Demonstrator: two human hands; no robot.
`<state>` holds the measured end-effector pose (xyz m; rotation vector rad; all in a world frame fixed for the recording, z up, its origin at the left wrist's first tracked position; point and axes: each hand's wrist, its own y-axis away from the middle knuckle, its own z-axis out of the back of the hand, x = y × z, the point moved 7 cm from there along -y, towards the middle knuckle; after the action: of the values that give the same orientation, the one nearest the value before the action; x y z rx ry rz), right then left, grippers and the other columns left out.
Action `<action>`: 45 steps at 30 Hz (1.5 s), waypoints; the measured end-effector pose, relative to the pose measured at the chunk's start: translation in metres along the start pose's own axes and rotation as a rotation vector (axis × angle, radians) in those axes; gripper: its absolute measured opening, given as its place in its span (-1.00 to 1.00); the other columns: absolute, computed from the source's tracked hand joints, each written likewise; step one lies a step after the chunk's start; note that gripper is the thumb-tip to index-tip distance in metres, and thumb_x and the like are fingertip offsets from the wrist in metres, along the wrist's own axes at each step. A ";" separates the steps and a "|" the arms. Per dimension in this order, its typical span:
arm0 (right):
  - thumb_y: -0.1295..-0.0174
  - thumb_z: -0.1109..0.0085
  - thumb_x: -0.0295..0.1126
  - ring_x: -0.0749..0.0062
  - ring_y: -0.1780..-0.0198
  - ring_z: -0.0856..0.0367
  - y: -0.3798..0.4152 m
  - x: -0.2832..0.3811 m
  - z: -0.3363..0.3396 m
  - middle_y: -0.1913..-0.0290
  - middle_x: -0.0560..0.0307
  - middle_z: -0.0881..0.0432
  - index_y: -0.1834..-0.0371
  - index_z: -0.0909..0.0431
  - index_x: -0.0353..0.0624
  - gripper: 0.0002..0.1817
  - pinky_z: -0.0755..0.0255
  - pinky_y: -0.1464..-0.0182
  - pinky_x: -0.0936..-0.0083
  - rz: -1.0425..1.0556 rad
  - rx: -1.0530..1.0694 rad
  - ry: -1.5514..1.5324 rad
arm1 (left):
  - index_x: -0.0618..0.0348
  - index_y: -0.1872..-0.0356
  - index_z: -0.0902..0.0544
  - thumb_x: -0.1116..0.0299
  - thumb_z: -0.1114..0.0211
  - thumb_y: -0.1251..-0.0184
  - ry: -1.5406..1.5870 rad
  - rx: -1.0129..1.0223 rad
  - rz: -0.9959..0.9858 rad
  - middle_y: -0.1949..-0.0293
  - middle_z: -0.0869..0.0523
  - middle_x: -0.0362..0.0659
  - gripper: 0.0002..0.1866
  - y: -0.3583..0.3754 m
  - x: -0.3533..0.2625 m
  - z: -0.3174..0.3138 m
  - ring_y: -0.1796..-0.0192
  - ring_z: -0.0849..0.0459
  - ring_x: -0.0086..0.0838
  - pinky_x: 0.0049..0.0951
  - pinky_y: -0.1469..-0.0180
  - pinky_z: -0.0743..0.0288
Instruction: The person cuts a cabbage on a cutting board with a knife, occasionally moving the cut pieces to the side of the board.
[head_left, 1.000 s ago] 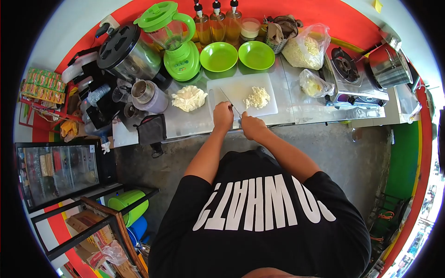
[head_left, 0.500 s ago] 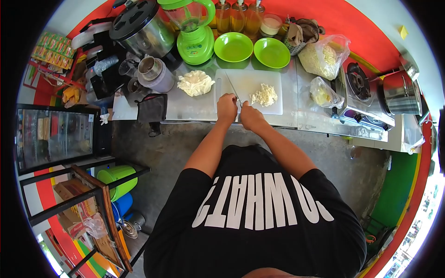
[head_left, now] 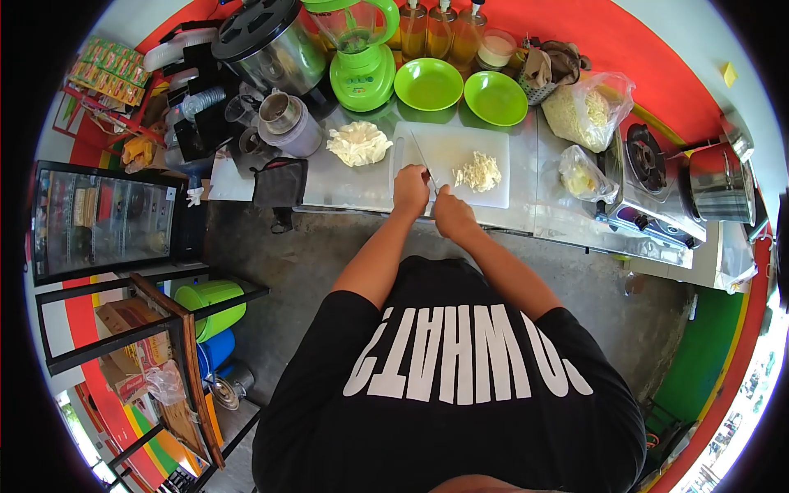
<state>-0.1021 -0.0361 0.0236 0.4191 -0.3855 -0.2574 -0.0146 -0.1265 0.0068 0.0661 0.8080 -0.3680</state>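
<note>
A knife (head_left: 420, 151) points up and left over the white cutting board (head_left: 444, 144). Its lower end runs into my right hand (head_left: 454, 214), whose fingers are closed around it near the board's front edge. My left hand (head_left: 411, 191) is closed just left of the knife, its fingertips beside the blade; what it pinches, if anything, is too small to tell. A pile of pale shredded vegetable (head_left: 478, 172) lies on the board's right part. Left of the board sits a crumpled, pale leafy piece (head_left: 359, 144), perhaps cabbage.
Two green plates (head_left: 428, 85) stand behind the board, beside a green blender (head_left: 362, 78) and pump bottles (head_left: 440, 31). On the right are a bag of shreds (head_left: 585, 111), a smaller bag (head_left: 585, 174), a stove (head_left: 645, 160) and a pot (head_left: 722, 185). A dark pouch (head_left: 279, 182) hangs over the left edge.
The view has shifted, so the counter items appear further right. My right hand sits slightly lower and further from my left hand; the knife still points up and left.
</note>
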 end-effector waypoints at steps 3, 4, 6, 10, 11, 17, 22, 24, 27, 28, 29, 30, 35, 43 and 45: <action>-0.30 -0.12 -0.54 -0.25 0.03 -0.77 -0.002 -0.007 -0.005 0.12 -0.44 -0.73 -0.08 -0.32 -0.42 -0.66 -0.66 -0.01 0.06 -0.069 -0.002 -0.068 | 0.15 0.34 -0.78 0.48 -0.32 -0.21 -0.050 0.006 0.073 0.31 -0.80 0.01 -0.91 0.004 -0.003 0.005 0.23 -0.78 -0.05 -0.14 0.14 -0.64; -0.32 -0.10 -0.54 -0.25 0.03 -0.77 -0.006 -0.006 -0.004 0.12 -0.44 -0.73 -0.09 -0.32 -0.42 -0.67 -0.66 -0.02 0.05 -0.052 0.008 -0.063 | 0.15 0.34 -0.78 0.48 -0.32 -0.21 -0.049 0.007 0.070 0.31 -0.80 0.01 -0.91 0.004 -0.005 0.006 0.23 -0.78 -0.05 -0.14 0.14 -0.64; -0.33 -0.08 -0.54 -0.25 0.03 -0.77 -0.007 -0.006 0.000 0.12 -0.45 -0.73 -0.09 -0.31 -0.42 -0.68 -0.66 -0.03 0.04 -0.040 0.019 -0.060 | 0.12 0.31 -0.80 0.45 -0.35 -0.21 -0.078 -0.001 0.135 0.30 -0.81 -0.05 -0.91 0.007 -0.002 0.008 0.22 -0.79 -0.06 -0.14 0.13 -0.64; -0.33 -0.08 -0.54 -0.25 0.06 -0.78 -0.001 -0.002 0.003 0.14 -0.43 -0.73 -0.11 -0.30 -0.42 -0.67 -0.66 0.00 0.02 0.007 0.052 -0.001 | 0.11 0.31 -0.77 0.53 -0.31 -0.19 -0.034 0.047 0.141 0.18 -0.78 -0.08 -0.88 0.007 0.002 0.006 0.12 -0.77 -0.07 -0.13 0.09 -0.63; -0.32 -0.10 -0.55 -0.25 0.06 -0.78 0.001 -0.001 0.001 0.14 -0.42 -0.73 -0.11 -0.30 -0.42 -0.66 -0.66 0.01 0.02 0.003 0.055 -0.009 | 0.10 0.30 -0.77 0.52 -0.31 -0.20 -0.030 0.045 0.144 0.18 -0.78 -0.09 -0.88 0.007 0.003 0.006 0.12 -0.77 -0.07 -0.13 0.08 -0.63; -0.38 -0.03 -0.48 -0.20 0.05 -0.79 -0.011 -0.002 -0.001 0.15 -0.36 -0.76 -0.12 -0.30 -0.44 -0.67 -0.68 0.00 0.07 0.000 0.010 -0.002 | 0.07 0.28 -0.79 0.41 -0.36 -0.26 -0.007 0.042 0.140 0.21 -0.78 -0.09 -0.92 0.007 0.006 0.006 0.14 -0.77 -0.08 -0.12 0.10 -0.62; -0.28 -0.14 -0.56 -0.24 0.07 -0.78 -0.006 -0.002 -0.003 0.15 -0.39 -0.74 -0.09 -0.29 -0.40 -0.64 -0.67 0.03 0.02 -0.036 0.027 -0.017 | 0.05 0.26 -0.80 0.32 -0.39 -0.29 -0.067 0.014 0.110 0.24 -0.78 -0.08 -0.90 0.011 0.003 0.010 0.15 -0.76 -0.08 -0.11 0.09 -0.61; -0.28 -0.14 -0.56 -0.23 0.05 -0.78 -0.006 -0.004 -0.008 0.14 -0.38 -0.75 -0.09 -0.29 -0.40 -0.64 -0.67 0.02 0.04 -0.042 0.039 0.002 | 0.05 0.26 -0.80 0.31 -0.39 -0.31 -0.058 0.002 0.086 0.24 -0.77 -0.07 -0.90 0.013 0.001 0.012 0.15 -0.75 -0.06 -0.08 0.09 -0.60; -0.26 -0.16 -0.57 -0.22 0.04 -0.78 -0.013 -0.003 -0.001 0.13 -0.37 -0.75 -0.10 -0.29 -0.41 -0.62 -0.67 0.01 0.05 -0.073 -0.010 -0.061 | 0.05 0.27 -0.80 0.30 -0.38 -0.31 -0.046 0.020 0.085 0.23 -0.77 -0.06 -0.89 0.013 0.003 0.012 0.15 -0.74 -0.04 -0.07 0.09 -0.59; -0.27 -0.15 -0.56 -0.21 0.04 -0.78 -0.012 0.001 0.004 0.13 -0.36 -0.75 -0.10 -0.29 -0.40 -0.63 -0.67 0.02 0.04 -0.046 0.017 -0.023 | 0.05 0.27 -0.80 0.30 -0.38 -0.31 -0.047 0.021 0.081 0.23 -0.77 -0.06 -0.89 0.014 0.003 0.011 0.15 -0.74 -0.04 -0.07 0.09 -0.59; -0.29 -0.13 -0.55 -0.21 0.05 -0.78 -0.011 0.006 0.009 0.14 -0.36 -0.75 -0.11 -0.29 -0.40 -0.63 -0.67 0.02 0.03 -0.021 0.041 0.015 | 0.05 0.27 -0.79 0.30 -0.37 -0.32 -0.040 0.017 0.086 0.23 -0.77 -0.05 -0.89 0.015 0.003 0.011 0.16 -0.74 -0.04 -0.07 0.09 -0.59; -0.29 -0.13 -0.55 -0.21 0.05 -0.78 -0.011 0.006 0.009 0.14 -0.36 -0.75 -0.11 -0.29 -0.40 -0.63 -0.67 0.02 0.03 -0.023 0.038 0.015 | 0.06 0.28 -0.79 0.31 -0.36 -0.32 -0.033 0.012 0.093 0.23 -0.77 -0.04 -0.89 0.015 0.003 0.011 0.16 -0.74 -0.03 -0.06 0.10 -0.59; -0.34 -0.08 -0.49 -0.21 0.08 -0.79 -0.005 0.003 -0.006 0.18 -0.37 -0.75 -0.10 -0.31 -0.40 -0.67 -0.67 0.02 0.05 -0.045 -0.003 -0.007 | 0.07 0.26 -0.78 0.31 -0.35 -0.34 -0.062 -0.009 0.074 0.25 -0.78 -0.05 -0.89 0.015 0.004 0.010 0.15 -0.75 -0.04 -0.07 0.10 -0.59; -0.34 -0.05 -0.52 -0.22 0.05 -0.78 -0.010 0.007 0.007 0.16 -0.41 -0.74 -0.08 -0.32 -0.40 -0.70 -0.66 -0.01 0.03 0.014 0.025 -0.013 | 0.07 0.25 -0.77 0.34 -0.35 -0.33 -0.065 -0.013 0.118 0.24 -0.79 -0.07 -0.90 0.016 0.003 0.009 0.14 -0.75 -0.06 -0.07 0.12 -0.59; -0.34 -0.04 -0.53 -0.23 0.04 -0.78 -0.008 0.008 0.004 0.14 -0.42 -0.74 -0.09 -0.32 -0.40 -0.70 -0.66 -0.01 0.03 0.031 0.042 -0.010 | 0.09 0.25 -0.77 0.34 -0.35 -0.33 -0.068 -0.016 0.079 0.24 -0.79 -0.06 -0.90 0.015 0.001 0.010 0.15 -0.75 -0.06 -0.07 0.11 -0.59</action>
<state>-0.0974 -0.0470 0.0257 0.4533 -0.4074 -0.2211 -0.0013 -0.1146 0.0116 0.0699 0.7385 -0.2881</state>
